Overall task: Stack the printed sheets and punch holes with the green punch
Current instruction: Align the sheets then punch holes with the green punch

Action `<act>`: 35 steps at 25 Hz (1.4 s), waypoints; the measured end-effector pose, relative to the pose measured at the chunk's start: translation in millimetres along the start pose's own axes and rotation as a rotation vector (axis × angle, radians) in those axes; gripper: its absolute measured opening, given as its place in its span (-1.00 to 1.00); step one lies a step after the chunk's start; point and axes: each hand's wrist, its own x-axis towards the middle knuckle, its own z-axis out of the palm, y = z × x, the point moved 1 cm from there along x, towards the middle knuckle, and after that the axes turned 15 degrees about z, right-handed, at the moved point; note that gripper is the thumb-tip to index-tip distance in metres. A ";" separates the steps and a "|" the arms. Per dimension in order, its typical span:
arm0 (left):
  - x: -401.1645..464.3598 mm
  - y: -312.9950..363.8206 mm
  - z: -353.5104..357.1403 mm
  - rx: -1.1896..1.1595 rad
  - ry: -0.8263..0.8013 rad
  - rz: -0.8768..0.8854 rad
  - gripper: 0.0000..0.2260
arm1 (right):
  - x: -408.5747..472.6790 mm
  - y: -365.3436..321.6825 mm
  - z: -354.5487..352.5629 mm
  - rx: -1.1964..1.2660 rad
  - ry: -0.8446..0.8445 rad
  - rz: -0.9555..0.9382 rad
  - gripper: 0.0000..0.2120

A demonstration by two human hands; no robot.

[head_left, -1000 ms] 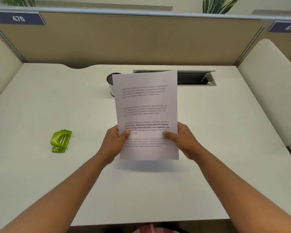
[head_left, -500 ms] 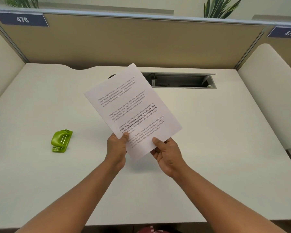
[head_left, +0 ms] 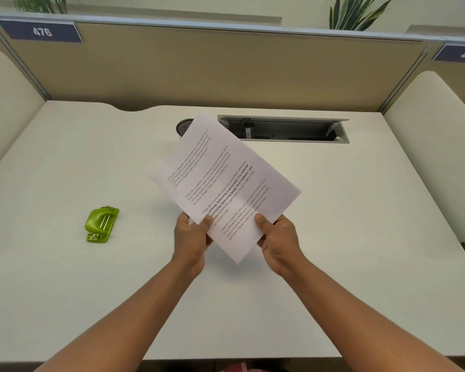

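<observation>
White paper fills the middle of our head view: we hold the printed sheets (head_left: 226,181) above the desk (head_left: 360,237), tilted so that their top corner leans to the left and away from us. Lines of black text run across the top page, some of them bold. Whether the sheets sit squarely on one another we cannot tell, though a faint second edge shows along the upper left side.

Our left hand (head_left: 191,237) grips the lower left edge of the sheets, thumb on the printed face and fingers curled behind. Our right hand (head_left: 277,237) holds the lower right edge the same way, thumb pressed flat on the text and the fingers tucked under the paper. Both forearms reach in from the bottom of the view.

The green punch (head_left: 101,224) lies on the desk well to the left of our left hand, apart from the sheets and touched by nothing.

Behind the sheets, a dark mesh cup (head_left: 183,126) stands partly hidden by the top corner of the paper. Just right of it, a cable tray (head_left: 282,129) is open in the desk surface. A beige partition (head_left: 226,68) closes the far side, with number plates reading 476 (head_left: 40,31) and 477 (head_left: 458,52).
</observation>
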 end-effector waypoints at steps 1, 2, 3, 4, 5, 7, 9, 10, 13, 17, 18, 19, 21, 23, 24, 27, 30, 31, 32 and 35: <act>8.4 3.8 -7.0 0.006 0.017 0.018 -0.48 | 1.3 -5.8 -4.8 -0.028 -0.002 -0.001 -0.75; 18.2 9.4 -15.3 0.037 0.040 0.046 -0.36 | 2.5 -12.2 -10.4 -0.054 -0.005 0.001 -0.75; 28.5 17.5 -23.2 0.104 0.058 0.088 -0.25 | 3.7 -18.2 -16.7 -0.081 -0.009 0.004 -0.75; 39.1 26.8 -31.4 0.201 0.062 0.141 -0.18 | 4.6 -24.0 -22.8 -0.112 -0.012 0.006 -0.75; 49.3 37.1 -38.4 0.313 0.046 0.195 -0.14 | 5.7 -28.9 -28.5 -0.150 -0.013 0.006 -0.75; 66.2 58.0 -47.8 0.515 -0.038 0.258 -0.13 | 7.5 -36.2 -38.3 -0.255 -0.017 -0.001 -0.75; 79.0 75.0 -51.8 0.586 -0.184 0.253 -0.17 | 8.0 -41.9 -45.6 -0.375 -0.023 -0.019 -0.76; 83.7 81.1 -52.5 0.572 -0.254 0.229 -0.20 | 7.2 -44.7 -48.0 -0.426 -0.025 -0.031 -0.76; 89.6 86.8 -53.9 0.498 -0.381 0.165 -0.32 | 3.2 -52.3 -50.7 -0.510 -0.045 -0.063 -0.77; 80.3 73.6 -53.4 0.355 -0.449 0.113 -0.49 | 0.4 -57.1 -51.0 -0.530 -0.066 -0.091 -0.76; 78.2 69.2 -53.2 0.335 -0.441 0.111 -0.57 | 0.7 -57.4 -51.6 -0.529 -0.058 -0.099 -0.77; 76.5 65.2 -53.1 0.326 -0.425 0.114 -0.63 | 1.2 -57.3 -52.2 -0.525 -0.052 -0.109 -0.77; 72.1 60.7 -50.7 0.336 -0.397 0.138 -0.71 | 0.3 -56.3 -51.6 -0.501 -0.040 -0.124 -0.77; 66.0 59.1 -44.9 0.352 -0.360 0.182 -0.76 | -2.5 -55.2 -48.2 -0.457 -0.020 -0.143 -0.78; 62.5 59.0 -41.1 0.356 -0.334 0.216 -0.77 | -3.8 -55.1 -46.2 -0.439 -0.008 -0.167 -0.78; 53.5 58.2 -31.1 0.366 -0.247 0.318 -0.75 | -5.9 -53.7 -39.9 -0.430 0.051 -0.256 -0.78; 45.6 41.6 -30.0 0.385 -0.187 0.313 -0.73 | -4.6 -36.2 -38.3 -0.484 0.101 -0.239 -0.69; 42.2 32.0 -31.1 0.396 -0.174 0.282 -0.73 | -3.7 -27.6 -38.5 -0.520 0.109 -0.214 -0.67; 38.1 23.1 -32.4 0.405 -0.168 0.254 -0.74 | -2.7 -19.3 -39.6 -0.556 0.115 -0.193 -0.66; 28.2 13.3 -33.7 0.406 -0.143 0.249 -0.77 | -5.4 -10.4 -36.8 -0.582 0.132 -0.189 -0.66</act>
